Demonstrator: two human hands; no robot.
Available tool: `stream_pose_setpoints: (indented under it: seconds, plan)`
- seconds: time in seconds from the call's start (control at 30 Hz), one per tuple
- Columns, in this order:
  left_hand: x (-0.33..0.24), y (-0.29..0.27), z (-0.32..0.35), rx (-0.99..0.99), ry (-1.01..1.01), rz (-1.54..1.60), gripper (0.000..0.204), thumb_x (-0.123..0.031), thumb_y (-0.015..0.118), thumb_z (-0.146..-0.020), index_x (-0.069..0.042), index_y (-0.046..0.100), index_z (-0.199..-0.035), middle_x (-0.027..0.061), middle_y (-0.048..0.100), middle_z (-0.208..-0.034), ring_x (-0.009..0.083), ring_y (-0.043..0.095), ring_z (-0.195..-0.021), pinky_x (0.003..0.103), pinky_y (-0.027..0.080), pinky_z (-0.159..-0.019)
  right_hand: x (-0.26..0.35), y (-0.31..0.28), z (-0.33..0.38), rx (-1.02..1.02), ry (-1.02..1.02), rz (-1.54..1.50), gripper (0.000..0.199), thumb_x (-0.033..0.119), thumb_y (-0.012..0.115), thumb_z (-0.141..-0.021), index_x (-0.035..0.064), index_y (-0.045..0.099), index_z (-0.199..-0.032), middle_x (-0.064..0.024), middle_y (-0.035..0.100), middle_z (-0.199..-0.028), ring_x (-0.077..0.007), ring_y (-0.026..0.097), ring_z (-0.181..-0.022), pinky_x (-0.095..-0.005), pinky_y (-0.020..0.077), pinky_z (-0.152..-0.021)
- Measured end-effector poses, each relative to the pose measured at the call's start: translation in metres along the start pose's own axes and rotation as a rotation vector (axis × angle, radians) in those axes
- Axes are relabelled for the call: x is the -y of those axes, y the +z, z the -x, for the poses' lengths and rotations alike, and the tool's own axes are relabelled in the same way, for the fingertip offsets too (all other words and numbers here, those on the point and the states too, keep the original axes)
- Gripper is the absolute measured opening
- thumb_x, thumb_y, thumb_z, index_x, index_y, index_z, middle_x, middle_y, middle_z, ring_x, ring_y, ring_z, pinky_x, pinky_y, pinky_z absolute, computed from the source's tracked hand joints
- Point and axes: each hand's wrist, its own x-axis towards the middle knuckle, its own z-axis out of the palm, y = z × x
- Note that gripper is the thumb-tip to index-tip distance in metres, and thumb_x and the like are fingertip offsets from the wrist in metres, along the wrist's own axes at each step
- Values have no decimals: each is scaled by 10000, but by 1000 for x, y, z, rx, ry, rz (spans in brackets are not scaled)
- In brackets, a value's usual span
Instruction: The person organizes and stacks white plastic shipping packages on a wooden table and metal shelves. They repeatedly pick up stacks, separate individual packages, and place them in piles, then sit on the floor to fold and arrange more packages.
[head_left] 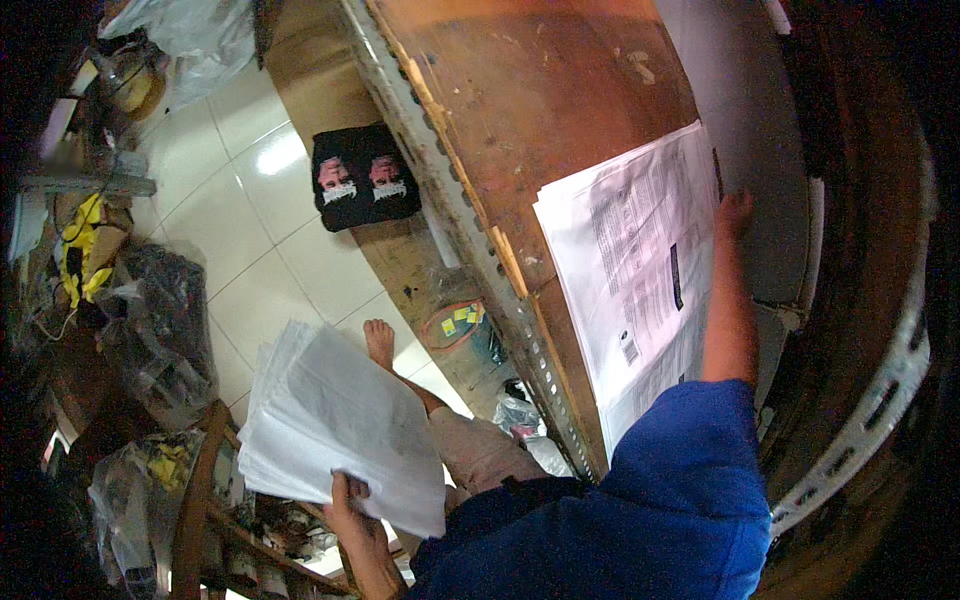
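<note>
My left hand grips a loose stack of thin white sheets at its lower edge, thumb on top, held out over the floor. The sheets look slightly see-through and their edges fan out. My right arm reaches across the brown table, and my right hand is at the far right side of a stack of printed sheets. Its fingers look curled; what they hold, if anything, is too small to make out. A thin dark strip lies just beyond that hand. The printed stack lies flat along the table's right side.
The brown table has a perforated metal edge. A black folded cloth with two printed faces lies below it on a board. Plastic bags and a yellow item crowd the left. A grey panel borders the table's right.
</note>
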Motion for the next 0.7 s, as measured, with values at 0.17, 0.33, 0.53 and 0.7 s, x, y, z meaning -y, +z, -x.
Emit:
stream_pose_setpoints:
  seconds: [0.17, 0.33, 0.53, 0.7]
  plan:
    - [37, -24, -13, -119, 11, -57, 247, -310, 620, -880, -91, 570, -778, -8, 513, -695, 128, 466, -684, 282, 365, -671, 27, -26, -24, 918, 235, -346, 484, 202, 573, -866, 24, 491, -1308, -129, 600, -1178, -235, 580, -1031, -358, 443, -925]
    - [43, -11, -6, -42, 85, -112, 230, -286, 630, -876, -62, 588, -844, -6, 536, -710, 136, 495, -695, 284, 388, -685, 6, -29, -45, 1045, 14, -73, 523, 195, 651, -811, 22, 505, -1283, -108, 610, -1153, -214, 590, -994, -352, 454, -909]
    - [48, -29, -18, -42, 50, -131, 381, -214, 659, -858, -15, 513, -1148, 43, 564, -916, 143, 521, -783, 295, 419, -699, 11, -21, -45, 848, -100, 85, 533, 164, 686, -776, 4, 518, -1256, -127, 631, -1126, -240, 588, -1045, -364, 448, -928]
    - [49, -31, -19, -53, 71, -176, 389, -213, 643, -863, -12, 512, -1169, 51, 580, -983, 161, 534, -815, 311, 433, -721, 49, -41, -37, 970, -60, 17, 540, 233, 697, -768, 0, 543, -1230, -166, 623, -1154, -277, 585, -1082, -401, 452, -926]
